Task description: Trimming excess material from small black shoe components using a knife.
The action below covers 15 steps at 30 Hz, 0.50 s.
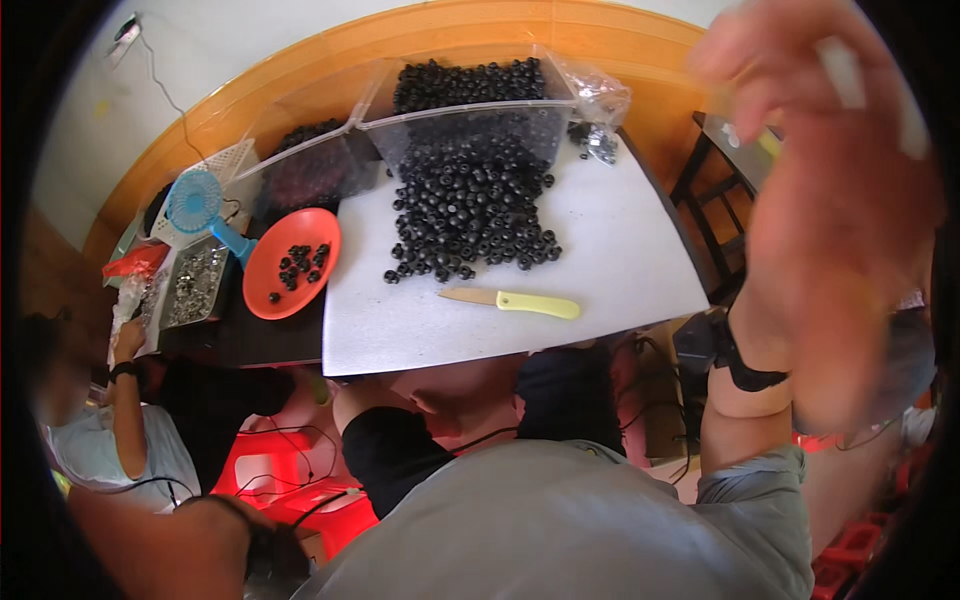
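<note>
The person's right hand (840, 210) is raised close to the lens at the far right, badly blurred; I cannot tell whether its fingers spread, press together or pinch anything. A pale patch by the fingers is too smeared to identify. This hand masks much of the right side behind it, including part of a dark stool frame (690, 185). The left hand (165, 540) is a blurred shape at the near left, cut by the dark rim of the view; its state cannot be told either.

The black beads (470, 205) lie heaped on the white board (620, 240), in front of a clear bin (465, 114) that holds more; seen through its wall, where heap and contents divide is unclear. A second clear bin (290, 155) on the left shows its dark contents only dimly. Small items inside the plastic bag (600, 95) at the far right of the board are hard to make out.

Board surface runs along both sides of the heap. Near its front edge lies a knife (535, 304), yellow handle to the right, just apart from the nearest beads. An orange plate (300, 225) sits at the left edge, with a blue fan (194, 200) beyond. Farther left, a co-worker's hand (128, 340) is near a metal tray (185, 322).
</note>
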Motion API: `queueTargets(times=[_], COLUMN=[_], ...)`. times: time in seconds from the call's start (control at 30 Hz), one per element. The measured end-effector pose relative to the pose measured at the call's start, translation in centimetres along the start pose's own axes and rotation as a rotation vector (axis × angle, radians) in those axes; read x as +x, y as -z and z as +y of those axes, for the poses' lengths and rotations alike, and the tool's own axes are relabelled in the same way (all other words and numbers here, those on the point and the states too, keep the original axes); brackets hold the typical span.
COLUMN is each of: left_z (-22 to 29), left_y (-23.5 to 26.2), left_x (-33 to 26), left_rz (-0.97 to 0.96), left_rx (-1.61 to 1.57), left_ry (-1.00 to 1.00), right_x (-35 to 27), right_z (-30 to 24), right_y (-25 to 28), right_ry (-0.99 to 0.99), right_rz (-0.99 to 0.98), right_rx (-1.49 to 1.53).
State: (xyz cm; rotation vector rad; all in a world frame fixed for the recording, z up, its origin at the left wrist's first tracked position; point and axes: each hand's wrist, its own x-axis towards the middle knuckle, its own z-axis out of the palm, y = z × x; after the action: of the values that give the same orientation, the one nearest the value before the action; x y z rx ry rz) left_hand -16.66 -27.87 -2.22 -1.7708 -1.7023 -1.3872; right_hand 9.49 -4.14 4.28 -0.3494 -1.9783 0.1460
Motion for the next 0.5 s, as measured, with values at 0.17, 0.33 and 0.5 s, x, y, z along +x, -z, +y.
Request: queueTargets(times=[0.17,0.33,0.5], left_z=[-5.9,-12.1,-13.9], left_y=[-5.8,-11.5,-14.2], left_x=[-3.4,-7.4,-6.0], left_rz=[-0.262,-0.187,-0.114], left_rx=[-0.061,0.008,0.122], left_ry=[0.188,0.196,0.317], right_x=[-9.8,-17.0,-18.6], right_z=[3.8,3.5,4.2], right_y=[-11.6,-17.9,-19.5], right_ry=[0.178,0.240,0.198], right_rz=[-0.117,-0.193,-0.264], right_rx=[0.189,-0.091,-0.161])
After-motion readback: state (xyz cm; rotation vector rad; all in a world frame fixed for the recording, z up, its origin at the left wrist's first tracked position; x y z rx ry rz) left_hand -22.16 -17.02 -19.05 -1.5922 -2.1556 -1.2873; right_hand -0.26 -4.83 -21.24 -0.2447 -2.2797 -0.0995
